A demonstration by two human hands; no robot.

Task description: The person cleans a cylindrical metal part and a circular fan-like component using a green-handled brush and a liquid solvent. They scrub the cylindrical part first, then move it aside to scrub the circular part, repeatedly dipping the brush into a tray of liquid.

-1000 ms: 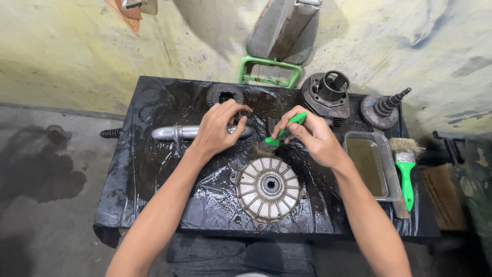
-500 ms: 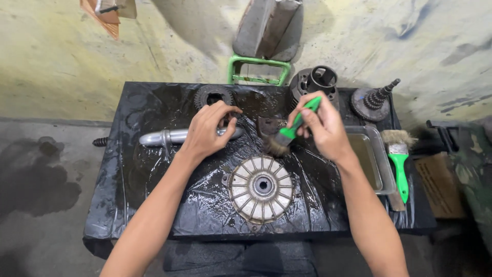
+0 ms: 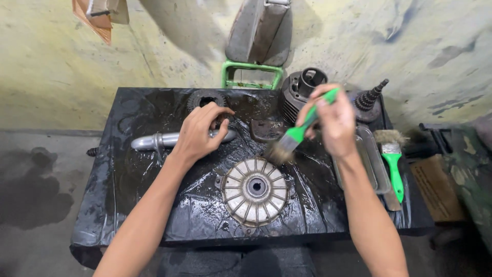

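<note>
A: Right hand [image 3: 334, 120] status?

B: Fingers pinched around the green handle of a paintbrush [image 3: 300, 131]. Long axis runs diagonal: handle end up toward the table's far right corner, bristles down-left, just above the round finned cover [image 3: 254, 191]. Cannot tell whether the bristles touch anything.

A: Left hand [image 3: 199, 132]?

B: Fingers curled over the chrome tube [image 3: 156, 140], which lies left-right across the far-left part of the black wet table [image 3: 128, 205]. Fingertips close together on a small dark part; hidden, cannot tell what.

A: Around it?

B: Cylinder block [image 3: 300, 90] at the far edge; clear tray [image 3: 376, 166] and a 2nd green brush [image 3: 392, 154] along the right edge.
</note>
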